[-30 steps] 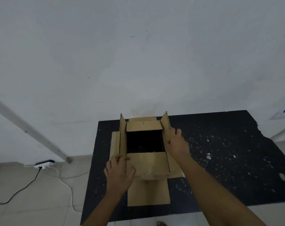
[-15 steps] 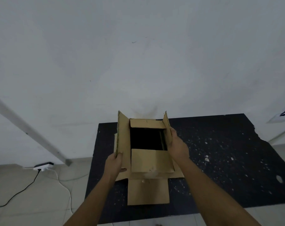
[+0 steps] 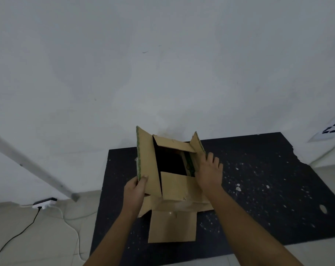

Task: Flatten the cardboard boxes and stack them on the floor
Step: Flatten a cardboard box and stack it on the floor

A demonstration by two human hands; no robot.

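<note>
An open brown cardboard box [image 3: 174,185] is held up in front of me, its top flaps spread and its dark inside showing. My left hand [image 3: 135,191] grips the lower corner of the tall left flap. My right hand [image 3: 209,174] lies against the right side wall, fingers spread and pressing on it. Beneath the box, flattened cardboard [image 3: 172,226] lies on the black mat [image 3: 258,198], partly covered by the box.
The black speckled mat covers the floor against a white wall. A white power strip [image 3: 44,202] with cables sits on the tiles at left, beside a slanted white bar [image 3: 28,166]. A printed white sheet [image 3: 329,131] lies at the far right.
The box has risen off the flattened cardboard and tilted. My left hand moved from the near flap to the left flap's corner. The left flap has swung outward.
</note>
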